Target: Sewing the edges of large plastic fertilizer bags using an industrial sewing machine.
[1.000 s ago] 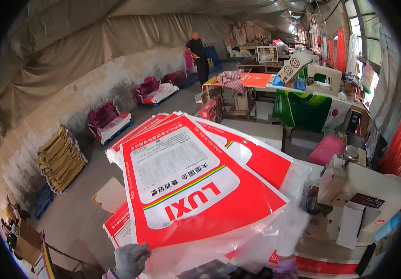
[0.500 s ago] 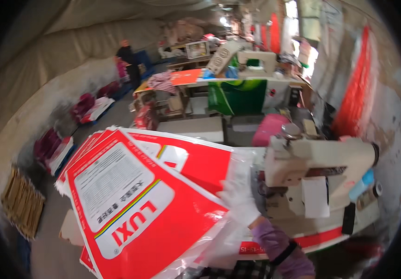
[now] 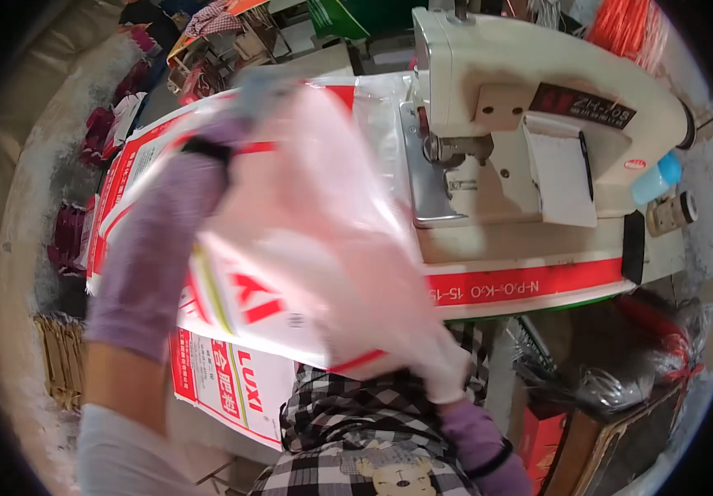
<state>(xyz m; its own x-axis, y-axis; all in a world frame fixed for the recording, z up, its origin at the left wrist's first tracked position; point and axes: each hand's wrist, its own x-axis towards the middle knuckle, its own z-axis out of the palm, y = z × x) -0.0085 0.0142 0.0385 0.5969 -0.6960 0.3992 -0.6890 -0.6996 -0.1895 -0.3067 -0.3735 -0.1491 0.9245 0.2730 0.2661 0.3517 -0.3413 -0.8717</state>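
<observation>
A red and white printed plastic sack (image 3: pixel 323 248), blurred and partly see-through, is spread across the middle in front of me. My right hand (image 3: pixel 443 368), in a white glove, closes on its near right corner above my lap. Stretched far forward, my left hand (image 3: pixel 265 95) is at the far edge of the sack; it is gloved and smeared, so its fingers do not show. More printed sacks (image 3: pixel 224 376) lie beneath and to the left. Right of the sack stands a cream industrial sewing machine (image 3: pixel 538 107), its needle area beside the sack's edge.
A white card (image 3: pixel 559 174) is fixed to the machine's front, and a blue cylinder (image 3: pixel 657 178) stands by its right end. Red strands (image 3: pixel 625 33) hang at the far right. A wooden box (image 3: pixel 613 442) with clear plastic on it is at lower right. Folded brown material (image 3: pixel 59 360) leans at left.
My view has tipped down toward the table and my lap. My left arm has come into view, reaching forward over the sack. My right hand has come nearer to me with the sack's corner.
</observation>
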